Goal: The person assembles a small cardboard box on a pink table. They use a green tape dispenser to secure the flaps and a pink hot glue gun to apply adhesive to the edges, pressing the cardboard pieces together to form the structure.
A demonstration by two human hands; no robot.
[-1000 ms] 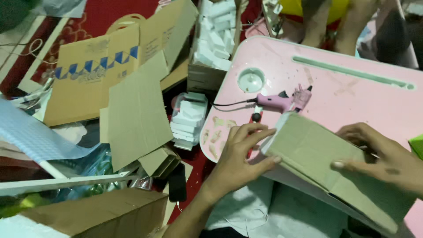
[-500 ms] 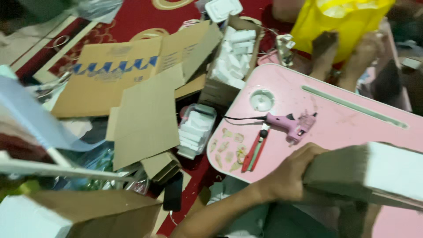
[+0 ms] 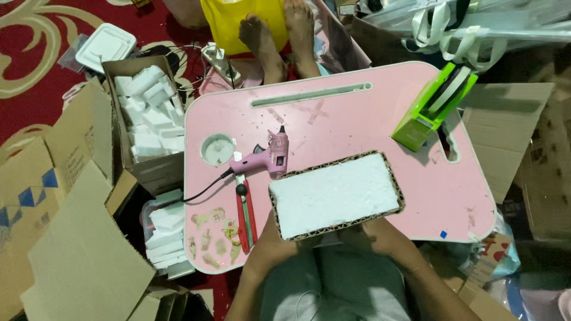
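Observation:
A cardboard-framed block with a white foam face (image 3: pixel 336 195) stands up on the near edge of the pink lap table (image 3: pixel 357 125), its foam side turned towards me. My left hand (image 3: pixel 269 241) grips it from below at the left, mostly hidden behind the block. My right hand (image 3: pixel 372 235) holds its lower edge at the right, fingers out of sight behind it. A pink glue gun (image 3: pixel 269 159) lies on the table just left of the block, its black cord trailing off the left edge. A red cutter (image 3: pixel 244 215) rests beside my left hand.
A green tape dispenser (image 3: pixel 434 106) stands at the table's right. A cardboard box of white foam pieces (image 3: pixel 148 122) and a tray of more foam (image 3: pixel 166 235) sit left of the table. Flat cardboard sheets (image 3: pixel 77 249) cover the floor at left. Another person's bare feet (image 3: pixel 279 32) rest beyond the far edge.
The block was lying tilted in both hands; it has been turned up so its white foam face shows. My view has swung right and now centres on the pink table.

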